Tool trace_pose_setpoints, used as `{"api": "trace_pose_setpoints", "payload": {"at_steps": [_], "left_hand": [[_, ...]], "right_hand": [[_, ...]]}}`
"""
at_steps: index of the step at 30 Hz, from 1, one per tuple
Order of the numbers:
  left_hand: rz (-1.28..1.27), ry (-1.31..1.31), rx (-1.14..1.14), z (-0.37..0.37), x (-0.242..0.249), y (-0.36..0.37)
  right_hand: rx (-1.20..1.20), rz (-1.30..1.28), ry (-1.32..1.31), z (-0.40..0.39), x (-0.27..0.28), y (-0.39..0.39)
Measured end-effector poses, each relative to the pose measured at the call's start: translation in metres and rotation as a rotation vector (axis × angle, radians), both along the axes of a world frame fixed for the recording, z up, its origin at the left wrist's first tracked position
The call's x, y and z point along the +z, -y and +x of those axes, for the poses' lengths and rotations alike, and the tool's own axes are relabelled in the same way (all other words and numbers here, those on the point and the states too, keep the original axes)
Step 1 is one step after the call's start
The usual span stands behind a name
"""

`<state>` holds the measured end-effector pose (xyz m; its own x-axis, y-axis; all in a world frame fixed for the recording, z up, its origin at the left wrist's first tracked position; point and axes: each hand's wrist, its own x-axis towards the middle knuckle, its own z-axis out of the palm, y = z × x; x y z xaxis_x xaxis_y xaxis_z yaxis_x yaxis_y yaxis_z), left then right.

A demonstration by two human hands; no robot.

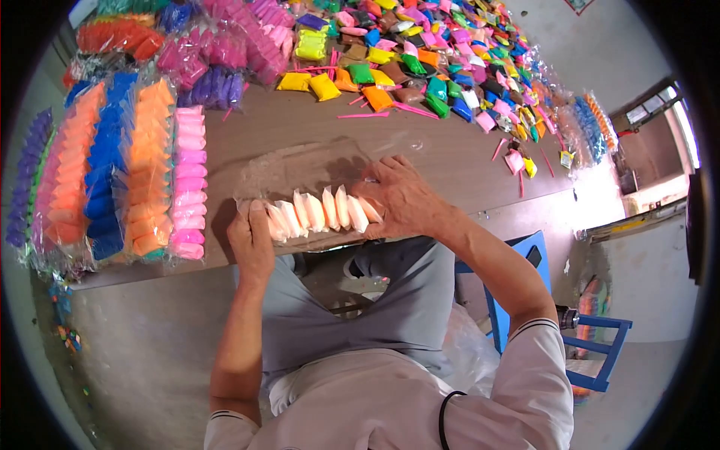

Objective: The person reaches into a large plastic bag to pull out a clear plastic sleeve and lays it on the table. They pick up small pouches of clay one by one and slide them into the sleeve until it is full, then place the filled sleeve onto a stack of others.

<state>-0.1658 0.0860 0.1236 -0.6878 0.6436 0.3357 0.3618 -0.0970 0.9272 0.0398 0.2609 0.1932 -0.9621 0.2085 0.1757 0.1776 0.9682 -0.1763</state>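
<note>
A row of pale peach packets [319, 213] stands side by side near the table's front edge. At the row's left end my left hand [251, 234] is closed, its fingers pressed against the end packet. My right hand [403, 198] wraps round the right end of the same row, fingers curled over the packets. Beneath and behind the row lies a clear plastic bag [289, 174], flat on the brown table [300, 120].
Bagged rows of orange [150, 169], blue [110, 165] and pink packets [189, 180] lie at the left. A large heap of mixed coloured packets [450, 56] covers the back. Pink sticks [415, 110] lie before it. A blue frame [517, 277] stands at the right.
</note>
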Motion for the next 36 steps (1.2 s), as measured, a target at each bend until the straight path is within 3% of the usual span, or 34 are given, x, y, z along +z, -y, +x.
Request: {"api": "trace_pose_setpoints", "payload": {"at_steps": [9,13,15,19,21,22,25,27,36], "left_hand": [[-0.014,-0.056,0.006,-0.002,-0.003,0.000],[-0.021,-0.042,-0.013,-0.002,-0.002,0.000],[-0.014,-0.048,0.008,0.001,0.002,0.000],[-0.019,-0.026,0.006,0.000,-0.002,-0.001],[-0.005,-0.051,0.004,-0.001,-0.002,-0.002],[-0.005,-0.051,0.002,-0.001,-0.003,-0.001],[-0.025,-0.060,0.001,-0.002,-0.003,0.000],[-0.032,-0.034,0.000,-0.002,-0.003,0.000],[-0.056,-0.030,-0.022,-0.007,-0.001,-0.001]], "right_hand": [[-0.014,-0.004,0.061,0.002,-0.002,-0.004],[0.066,-0.101,-0.055,0.009,0.013,-0.006],[0.053,-0.443,-0.180,0.016,0.031,-0.010],[-0.092,-0.583,-0.133,0.031,0.052,-0.027],[-0.082,-0.887,-0.157,0.033,0.047,-0.036],[-0.084,-0.887,-0.158,0.033,0.046,-0.037],[-0.105,-0.845,-0.125,0.032,0.047,-0.035],[-0.047,-0.533,0.010,0.030,0.058,-0.026],[0.090,0.031,-0.167,0.016,-0.010,0.000]]}}
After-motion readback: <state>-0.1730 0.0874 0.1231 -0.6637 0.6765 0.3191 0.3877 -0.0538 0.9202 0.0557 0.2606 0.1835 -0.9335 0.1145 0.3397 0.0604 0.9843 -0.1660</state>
